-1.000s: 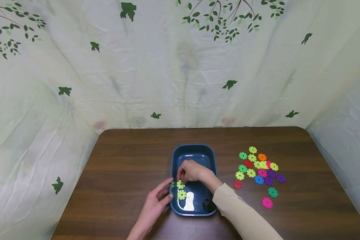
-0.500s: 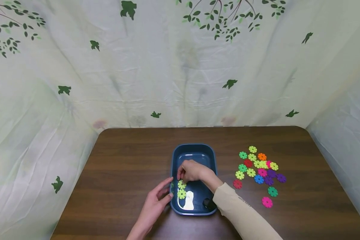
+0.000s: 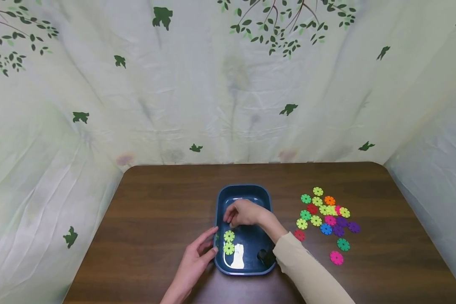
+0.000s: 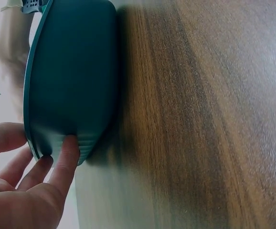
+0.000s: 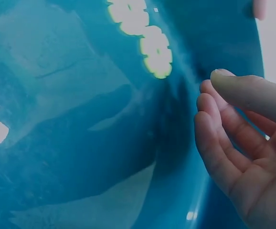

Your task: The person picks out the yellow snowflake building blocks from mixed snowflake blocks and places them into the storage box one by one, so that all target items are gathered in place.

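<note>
On the head view I see two yellow discs (image 3: 229,248) edge to edge in the blue tray (image 3: 251,245), the right hand (image 3: 244,212) just beyond them; colored discs (image 3: 326,229) lie right of it on the table (image 3: 167,202). Left wrist: the left hand (image 4: 26,202) touches the tray's side, fingers spread. Right wrist: loosely bent fingers near the thumb (nothing visible between).
</note>
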`<state>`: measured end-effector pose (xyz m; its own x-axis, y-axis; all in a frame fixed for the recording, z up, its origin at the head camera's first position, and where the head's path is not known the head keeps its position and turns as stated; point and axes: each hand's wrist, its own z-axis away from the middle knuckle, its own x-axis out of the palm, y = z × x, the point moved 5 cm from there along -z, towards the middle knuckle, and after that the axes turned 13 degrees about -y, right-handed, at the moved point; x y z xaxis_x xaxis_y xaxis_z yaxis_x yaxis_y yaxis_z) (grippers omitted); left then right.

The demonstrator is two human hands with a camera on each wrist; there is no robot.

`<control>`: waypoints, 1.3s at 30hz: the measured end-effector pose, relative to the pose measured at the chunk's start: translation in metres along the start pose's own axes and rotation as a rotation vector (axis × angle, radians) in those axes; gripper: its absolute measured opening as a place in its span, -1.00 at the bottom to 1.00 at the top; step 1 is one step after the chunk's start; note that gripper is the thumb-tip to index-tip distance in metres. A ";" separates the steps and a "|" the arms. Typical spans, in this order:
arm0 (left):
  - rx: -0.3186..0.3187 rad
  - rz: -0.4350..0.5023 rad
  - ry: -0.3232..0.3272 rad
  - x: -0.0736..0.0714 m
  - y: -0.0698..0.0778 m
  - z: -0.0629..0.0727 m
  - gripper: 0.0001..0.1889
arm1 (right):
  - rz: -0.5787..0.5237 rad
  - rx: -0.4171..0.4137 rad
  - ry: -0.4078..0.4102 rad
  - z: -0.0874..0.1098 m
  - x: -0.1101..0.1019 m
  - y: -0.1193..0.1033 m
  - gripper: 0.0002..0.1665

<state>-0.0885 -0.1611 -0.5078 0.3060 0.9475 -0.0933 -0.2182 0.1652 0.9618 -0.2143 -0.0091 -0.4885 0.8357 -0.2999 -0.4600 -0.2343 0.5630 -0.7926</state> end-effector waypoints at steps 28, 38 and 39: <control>-0.061 -0.020 0.005 0.001 -0.003 0.001 -0.47 | -0.111 -0.128 0.162 0.067 -0.009 -0.013 -0.72; -0.056 -0.015 0.009 0.002 -0.001 -0.001 -0.47 | -0.144 -0.084 0.299 0.100 -0.014 0.002 -0.72; -0.055 -0.016 0.009 0.002 0.000 -0.001 -0.47 | -0.154 -0.079 0.313 0.103 -0.014 0.004 -0.72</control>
<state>-0.0892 -0.1593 -0.5086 0.3017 0.9469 -0.1114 -0.2641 0.1953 0.9445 -0.1758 0.0770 -0.4439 0.6748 -0.6048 -0.4229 -0.1650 0.4348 -0.8853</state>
